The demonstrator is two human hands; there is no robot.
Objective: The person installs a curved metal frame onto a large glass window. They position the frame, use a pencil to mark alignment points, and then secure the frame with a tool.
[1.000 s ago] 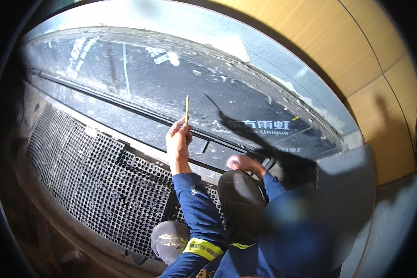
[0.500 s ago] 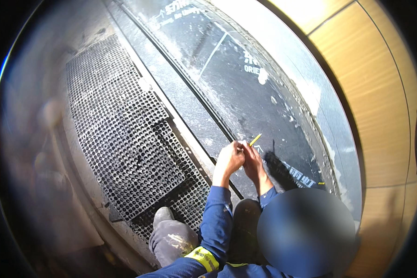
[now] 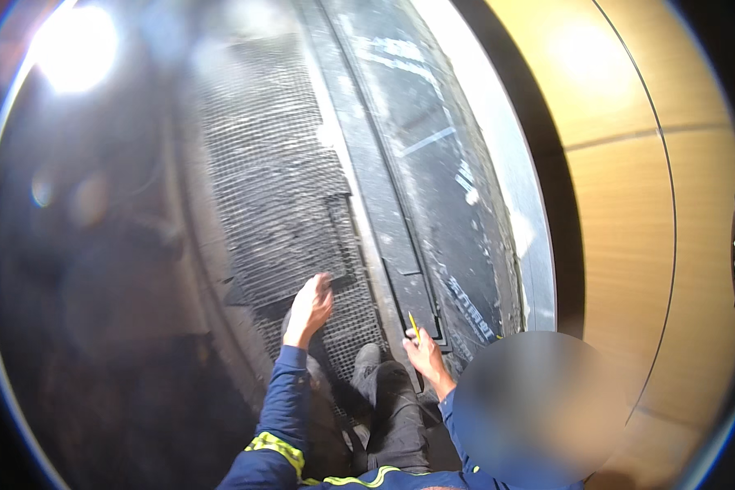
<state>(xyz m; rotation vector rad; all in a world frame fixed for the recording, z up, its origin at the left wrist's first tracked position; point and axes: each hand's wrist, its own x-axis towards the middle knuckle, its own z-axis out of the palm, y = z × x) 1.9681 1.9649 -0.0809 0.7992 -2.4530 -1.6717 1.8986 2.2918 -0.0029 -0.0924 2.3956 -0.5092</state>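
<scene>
My right hand is closed around a slim yellow pencil-like stick, whose tip points up and away past the fingers. It is over the dark strip with a narrow groove in the floor. My left hand is apart from it, to the left, above the black perforated mat. Its fingers are curled in, and I cannot make out whether anything is inside them.
Dark sheeting with white lettering and chalk-like marks lies right of the groove. Wood-coloured panels rise on the right beyond a pale ledge. My shoe stands on the mat's near end. A blurred patch covers the lower right.
My hands were together over the dark sheeting and are now apart. The left has moved left over the mat; the right has come nearer with the yellow stick. The view has shifted.
</scene>
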